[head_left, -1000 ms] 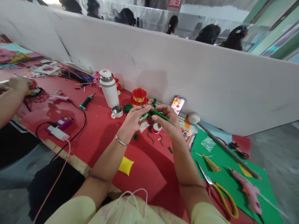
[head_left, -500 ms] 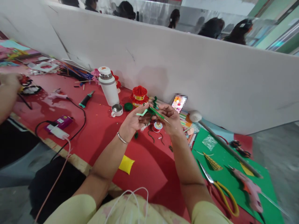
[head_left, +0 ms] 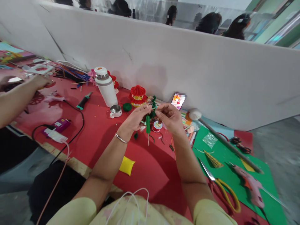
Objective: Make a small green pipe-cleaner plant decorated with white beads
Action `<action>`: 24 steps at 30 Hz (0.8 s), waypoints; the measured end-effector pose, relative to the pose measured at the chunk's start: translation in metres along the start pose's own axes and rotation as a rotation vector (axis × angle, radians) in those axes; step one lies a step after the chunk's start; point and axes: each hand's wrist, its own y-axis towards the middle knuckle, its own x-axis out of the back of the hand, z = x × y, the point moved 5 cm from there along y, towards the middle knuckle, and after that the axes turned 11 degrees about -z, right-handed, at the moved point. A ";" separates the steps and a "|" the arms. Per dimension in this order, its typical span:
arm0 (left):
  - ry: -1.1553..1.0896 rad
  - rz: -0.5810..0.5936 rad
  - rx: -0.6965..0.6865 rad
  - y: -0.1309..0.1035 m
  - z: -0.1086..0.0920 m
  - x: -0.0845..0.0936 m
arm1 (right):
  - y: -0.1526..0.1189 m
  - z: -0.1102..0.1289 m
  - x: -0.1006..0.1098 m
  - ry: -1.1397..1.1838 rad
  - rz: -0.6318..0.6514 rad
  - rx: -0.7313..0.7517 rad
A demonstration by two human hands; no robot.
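My left hand, with a bangle at the wrist, has its fingers closed round a green fuzzy craft piece with a thin stem pointing down toward me. Facing it, my right hand pinches at the top of the same piece, its fingertips close to the left ones; a thin light strand shows between them. A dark green curled part rises behind the fingertips. Below the hands a red spool with a white label lies on the red table.
A white thermos, metal cup and red lantern-like ornament stand behind. A phone leans at the wall. Scissors and a pink glue gun lie right. Another person's arm reaches in from the left.
The green piece has swung from slanting toward my right hand to hanging downward from my left. My right fingers have moved to its top. The other person's hand has moved right.
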 end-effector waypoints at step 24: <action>0.631 -0.165 -0.587 -0.013 -0.030 -0.001 | 0.007 0.008 0.017 -0.291 -0.004 0.163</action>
